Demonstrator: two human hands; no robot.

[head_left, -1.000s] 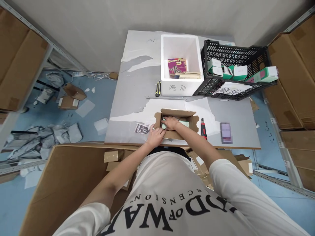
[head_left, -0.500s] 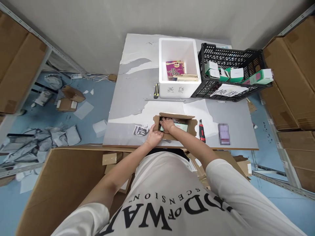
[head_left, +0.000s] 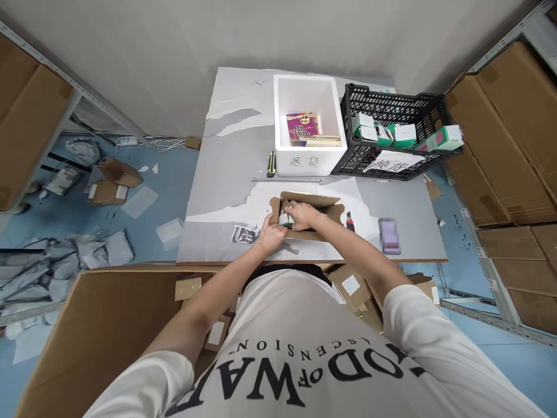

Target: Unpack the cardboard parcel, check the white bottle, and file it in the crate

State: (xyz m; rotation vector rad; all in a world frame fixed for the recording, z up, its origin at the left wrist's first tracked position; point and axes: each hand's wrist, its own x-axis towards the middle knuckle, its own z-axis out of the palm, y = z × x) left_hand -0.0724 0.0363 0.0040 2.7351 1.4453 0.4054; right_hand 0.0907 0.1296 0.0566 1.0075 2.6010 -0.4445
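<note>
An opened cardboard box (head_left: 312,199) lies at the front edge of the table with its flaps spread. My left hand (head_left: 272,234) grips the left front corner of that box, fingers closed on the cardboard. Inside the opening, my right hand (head_left: 303,215) has its fingers closed around a small green and white box (head_left: 286,219), whose near end tilts up. Most of the small box is hidden by the right hand. To the left lies a small black and silver packet (head_left: 244,234); a red and black utility knife (head_left: 350,222) is partly covered beside the right flap.
Behind stand a white foam box (head_left: 310,161) with books and a black crate (head_left: 348,125) with green and white boxes. A yellow and black knife (head_left: 271,164) and a blurred purple item (head_left: 389,236) lie on the table (head_left: 209,191). A large carton (head_left: 100,325) stands below.
My right hand has lifted one end of the small green and white box and shifted it left within the cardboard box. My left hand stays on the corner. The camera view has shifted slightly.
</note>
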